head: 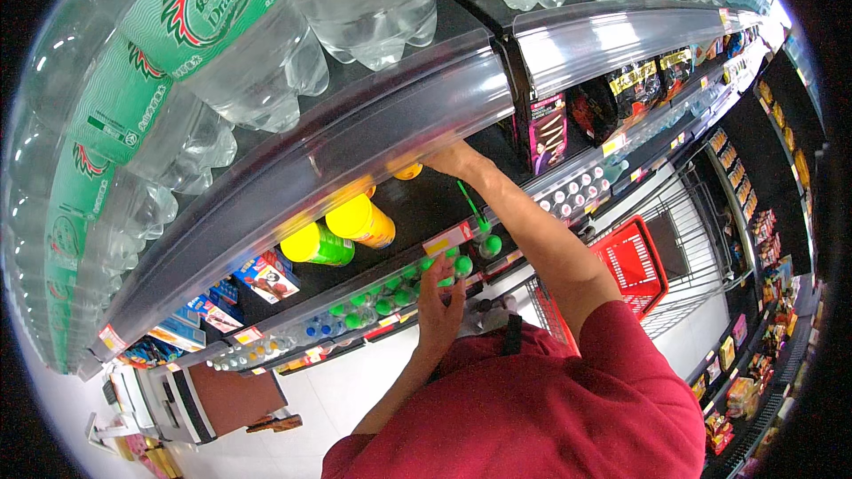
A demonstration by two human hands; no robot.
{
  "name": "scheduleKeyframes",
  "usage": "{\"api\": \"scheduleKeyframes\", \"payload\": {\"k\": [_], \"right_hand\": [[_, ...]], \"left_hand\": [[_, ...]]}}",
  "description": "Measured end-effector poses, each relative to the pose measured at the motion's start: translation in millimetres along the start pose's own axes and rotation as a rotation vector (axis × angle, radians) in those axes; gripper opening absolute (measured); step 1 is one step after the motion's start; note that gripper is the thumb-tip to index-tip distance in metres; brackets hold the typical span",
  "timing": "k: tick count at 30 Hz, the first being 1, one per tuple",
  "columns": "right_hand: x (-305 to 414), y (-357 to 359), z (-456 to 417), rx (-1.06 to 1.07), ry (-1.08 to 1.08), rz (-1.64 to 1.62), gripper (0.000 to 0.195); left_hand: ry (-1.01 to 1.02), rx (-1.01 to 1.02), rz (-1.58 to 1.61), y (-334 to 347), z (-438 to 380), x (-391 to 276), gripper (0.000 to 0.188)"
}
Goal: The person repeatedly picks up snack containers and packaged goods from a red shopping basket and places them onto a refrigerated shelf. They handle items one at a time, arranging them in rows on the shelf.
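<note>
My right hand [452,158] reaches into a shelf under a clear plastic front rail [413,119]. Its fingertips are partly hidden behind that rail, close to a yellow-orange canister [407,171]; whether they grip it I cannot tell. Along the same shelf stand a canister with a yellow lid and orange body [363,220] and a green one with a yellow lid [318,244]. My left hand [439,312] is raised at the shelf edge, fingers apart, by a price tag [447,239]. Green-capped bottles [401,297] stand beside and below it.
Large green-labelled water bottles [219,33] fill the upper shelf. A green strip [472,204] sticks up by the shelf edge. Boxed snacks [266,277] stand further left. A red basket [632,266] sits at a wire shopping cart [692,259]. Stocked shelves [752,372] line the right side.
</note>
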State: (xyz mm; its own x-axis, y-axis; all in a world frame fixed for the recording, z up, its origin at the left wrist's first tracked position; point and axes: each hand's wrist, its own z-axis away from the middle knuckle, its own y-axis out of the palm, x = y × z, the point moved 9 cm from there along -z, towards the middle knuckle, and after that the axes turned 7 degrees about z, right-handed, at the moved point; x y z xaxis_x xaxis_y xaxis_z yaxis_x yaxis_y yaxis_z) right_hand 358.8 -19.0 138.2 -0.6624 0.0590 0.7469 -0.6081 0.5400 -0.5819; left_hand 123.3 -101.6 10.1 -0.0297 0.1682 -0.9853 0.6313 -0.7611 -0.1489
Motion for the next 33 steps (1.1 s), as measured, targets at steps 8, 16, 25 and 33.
{"api": "scheduleKeyframes", "payload": {"k": [8,16,25,33], "right_hand": [[-61,40,0,-0.057,0.044,0.082,0.08],[-44,37,5,-0.04,0.078,-0.096,0.078],[-35,-11,74,-0.37,-0.026,-0.154,0.058],[-122,-31,304,-0.538,0.518,-0.251,0.021]], "left_hand": [[0.01,0.023,-0.014,-5,-1,3,0.06],[-0.012,0.041,-0.066,-11,-3,10,0.059],[0.138,0.068,-0.191,-2,-30,-15,0.051],[0.255,0.247,-0.375,55,-52,-42,0.054]]}}
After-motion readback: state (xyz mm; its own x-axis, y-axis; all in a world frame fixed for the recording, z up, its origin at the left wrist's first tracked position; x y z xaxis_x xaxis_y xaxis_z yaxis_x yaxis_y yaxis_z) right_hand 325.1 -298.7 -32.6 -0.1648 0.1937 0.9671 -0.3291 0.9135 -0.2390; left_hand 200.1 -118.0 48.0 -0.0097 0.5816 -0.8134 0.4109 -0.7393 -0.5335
